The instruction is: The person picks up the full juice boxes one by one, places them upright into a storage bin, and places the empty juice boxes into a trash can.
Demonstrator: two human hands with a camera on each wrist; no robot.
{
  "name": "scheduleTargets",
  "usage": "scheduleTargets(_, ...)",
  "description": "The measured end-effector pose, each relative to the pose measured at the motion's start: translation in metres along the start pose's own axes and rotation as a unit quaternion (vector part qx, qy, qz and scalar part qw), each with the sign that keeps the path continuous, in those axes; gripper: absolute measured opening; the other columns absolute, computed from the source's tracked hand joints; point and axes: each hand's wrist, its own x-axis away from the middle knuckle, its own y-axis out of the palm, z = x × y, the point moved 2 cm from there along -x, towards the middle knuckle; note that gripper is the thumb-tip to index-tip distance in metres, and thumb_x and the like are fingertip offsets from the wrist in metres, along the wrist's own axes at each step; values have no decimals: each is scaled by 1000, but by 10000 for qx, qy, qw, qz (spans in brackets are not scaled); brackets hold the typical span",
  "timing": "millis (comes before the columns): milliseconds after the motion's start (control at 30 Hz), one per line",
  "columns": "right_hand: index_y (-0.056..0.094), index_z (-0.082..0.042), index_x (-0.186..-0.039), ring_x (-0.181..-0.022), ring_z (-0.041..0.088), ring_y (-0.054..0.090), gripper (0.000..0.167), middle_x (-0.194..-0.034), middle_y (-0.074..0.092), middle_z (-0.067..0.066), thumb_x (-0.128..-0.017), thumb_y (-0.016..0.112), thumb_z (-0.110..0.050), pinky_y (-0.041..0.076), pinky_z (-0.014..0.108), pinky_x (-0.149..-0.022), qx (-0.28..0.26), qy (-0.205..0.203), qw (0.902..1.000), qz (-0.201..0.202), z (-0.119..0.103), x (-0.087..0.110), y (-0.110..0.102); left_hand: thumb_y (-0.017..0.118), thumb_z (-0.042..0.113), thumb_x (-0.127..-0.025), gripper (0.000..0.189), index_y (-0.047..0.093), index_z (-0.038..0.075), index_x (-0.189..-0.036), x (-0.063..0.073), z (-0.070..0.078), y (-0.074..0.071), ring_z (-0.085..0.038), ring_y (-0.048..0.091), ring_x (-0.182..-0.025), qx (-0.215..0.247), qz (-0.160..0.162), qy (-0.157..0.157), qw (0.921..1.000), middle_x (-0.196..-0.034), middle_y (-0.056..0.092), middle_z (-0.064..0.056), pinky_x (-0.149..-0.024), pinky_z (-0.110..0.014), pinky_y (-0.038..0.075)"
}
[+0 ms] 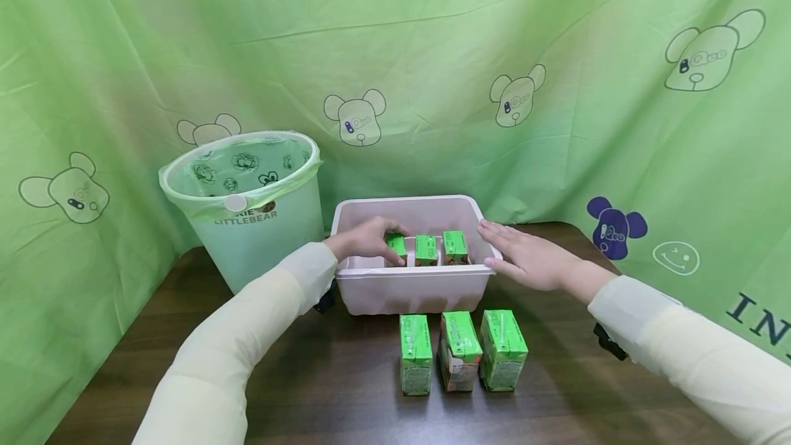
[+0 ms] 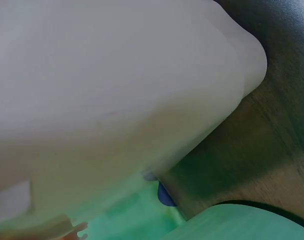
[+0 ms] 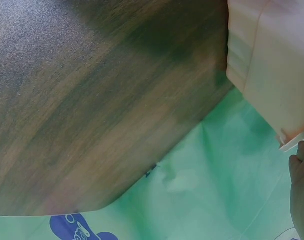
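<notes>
My left hand reaches over the left side of a pale pink plastic bin and grips a green drink carton between thumb and fingers. Beside it inside the bin stand a middle carton and a right carton. With fingers extended, my right hand touches the bin's right rim; the right wrist view catches only part of this hand by the rim. Three more green cartons stand in a row on the table in front: left, middle and right.
A mint-green waste bin with a patterned liner stands to the left of the pink bin. Behind the dark wooden table hangs a green curtain with mouse-head prints. The pale bin wall fills much of the left wrist view.
</notes>
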Motion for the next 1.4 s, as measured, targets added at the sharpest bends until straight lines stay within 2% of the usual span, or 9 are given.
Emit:
scheduleTargets(267,28,2,-151,-144,36,19,67,-158,22,18,-103,39,-45,21,54,-113,-18,-56,10000,59,-1,1,0,85,11,-76,60,60,0,-129,0,-2,2,-18,55,-116,-309,-77,-130,9994,-129,61,-11,-100,-24,41)
scheduleTargets(400,28,2,-150,-143,36,20,66,-157,23,18,-104,39,-44,22,54,-113,-34,-93,9999,113,-1,1,0,84,9,-76,60,59,1,-129,1,-2,1,-17,55,-116,-258,-125,-227,9993,-130,61,-11,-99,-24,42)
scheduleTargets(567,30,3,-149,-142,38,22,65,-156,25,19,-104,41,-42,24,56,-111,-66,-142,9997,206,-3,1,-1,82,10,-78,61,56,-2,-132,3,-1,-2,-21,52,-123,117,-164,-308,9993,-133,58,-13,-104,-27,39)
scheduleTargets(800,28,3,-150,-143,37,20,66,-157,23,18,-104,40,-43,22,54,-113,-32,-61,9999,108,-3,1,-1,80,5,-80,59,54,-3,-133,5,4,-7,-26,50,-127,679,-35,-409,9968,-135,56,-17,-106,-32,39)
scheduleTargets(1100,27,2,-151,-144,36,19,67,-158,22,18,-103,40,-45,21,53,-113,-35,-37,10000,4,-2,0,-2,77,6,-82,56,54,-2,-133,10,5,-10,-26,51,-126,802,117,-421,9958,-134,56,-17,-105,-32,40)
scheduleTargets(1400,25,1,-152,-144,36,17,69,-158,20,17,-103,39,-46,18,53,-114,-104,40,9999,-38,-1,0,-2,77,8,-83,55,54,-3,-132,17,8,-16,-28,51,-125,906,318,-244,9951,-133,56,-20,-108,-38,37)
